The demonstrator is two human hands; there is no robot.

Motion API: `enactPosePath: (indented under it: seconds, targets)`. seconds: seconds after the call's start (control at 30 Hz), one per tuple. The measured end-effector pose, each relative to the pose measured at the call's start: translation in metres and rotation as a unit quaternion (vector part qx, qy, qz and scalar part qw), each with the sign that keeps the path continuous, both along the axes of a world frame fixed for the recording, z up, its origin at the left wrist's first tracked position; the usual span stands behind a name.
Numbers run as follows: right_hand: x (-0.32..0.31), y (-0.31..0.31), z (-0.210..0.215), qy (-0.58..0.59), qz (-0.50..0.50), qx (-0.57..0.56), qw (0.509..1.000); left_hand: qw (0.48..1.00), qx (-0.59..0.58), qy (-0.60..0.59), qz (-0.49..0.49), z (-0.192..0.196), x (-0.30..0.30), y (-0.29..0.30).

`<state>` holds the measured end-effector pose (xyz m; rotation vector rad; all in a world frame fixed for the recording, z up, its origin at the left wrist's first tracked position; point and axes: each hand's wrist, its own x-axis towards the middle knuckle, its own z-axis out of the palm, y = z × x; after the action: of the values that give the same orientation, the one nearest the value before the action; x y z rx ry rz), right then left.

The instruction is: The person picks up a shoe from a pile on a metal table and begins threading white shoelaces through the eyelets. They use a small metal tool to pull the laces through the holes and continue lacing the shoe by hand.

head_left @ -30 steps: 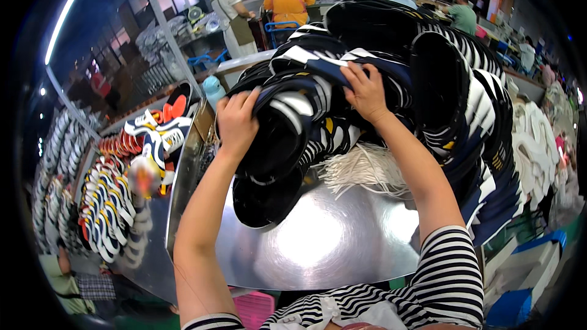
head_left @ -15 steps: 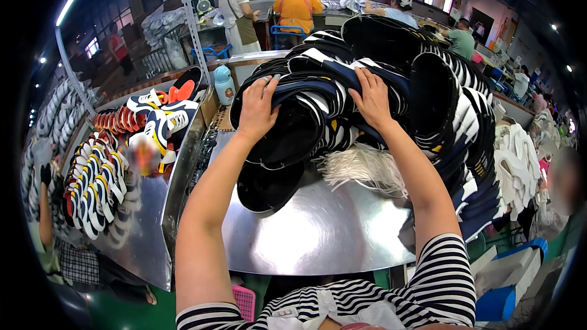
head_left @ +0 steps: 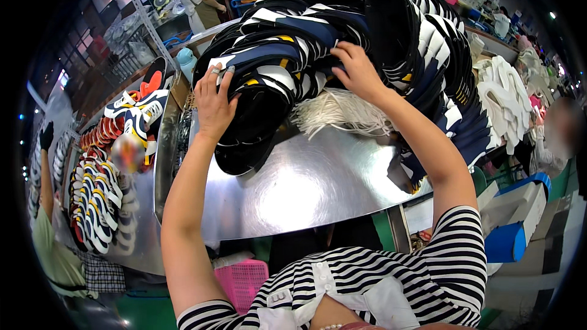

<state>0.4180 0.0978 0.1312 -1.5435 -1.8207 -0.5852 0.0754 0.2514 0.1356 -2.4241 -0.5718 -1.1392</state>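
Note:
Navy, white and black shoe uppers point(head_left: 287, 40) with yellow accents lie nested in a large heap on the metal table. My left hand point(head_left: 214, 101) rests on the left end of the nearest stack, fingers stretched over a white edge and thumb held out. Against the right side of that stack my right hand point(head_left: 359, 73) touches the uppers with bent fingers, its thumb apart from them. Below the left hand, black lining point(head_left: 260, 116) faces me. A bundle of white laces point(head_left: 339, 113) lies just in front of the heap, between my forearms.
On the left, a lower metal table carries more uppers point(head_left: 95, 198) and finished-looking shoes point(head_left: 147, 107). A pale blue bottle point(head_left: 186, 61) stands behind its divider. White pieces point(head_left: 504, 95) hang at the right. A pink basket point(head_left: 241, 281) sits below the table edge. Other people work around.
The view has tipped downward and turned to the right. My hands have come nearer to me over the stack and are further apart, the left one lower down on its end.

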Motion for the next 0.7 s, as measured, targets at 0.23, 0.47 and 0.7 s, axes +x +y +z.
enactPosePath:
  seconds: [0.23,0.47,0.7]
  targets:
    - [-0.006,-0.026,-0.105,-0.085,-0.006,-0.299,0.951,0.999,-0.034,-0.017,0.034,0.002,0.003,-0.003]
    - [0.021,0.017,-0.157,-0.047,-0.094,-0.196,0.975,0.998,-0.053,-0.021,0.019,-0.01,0.013,-0.002]
    - [-0.035,-0.026,-0.165,-0.049,-0.147,-0.197,0.968,0.998,-0.045,-0.041,0.021,-0.029,0.009,-0.003]
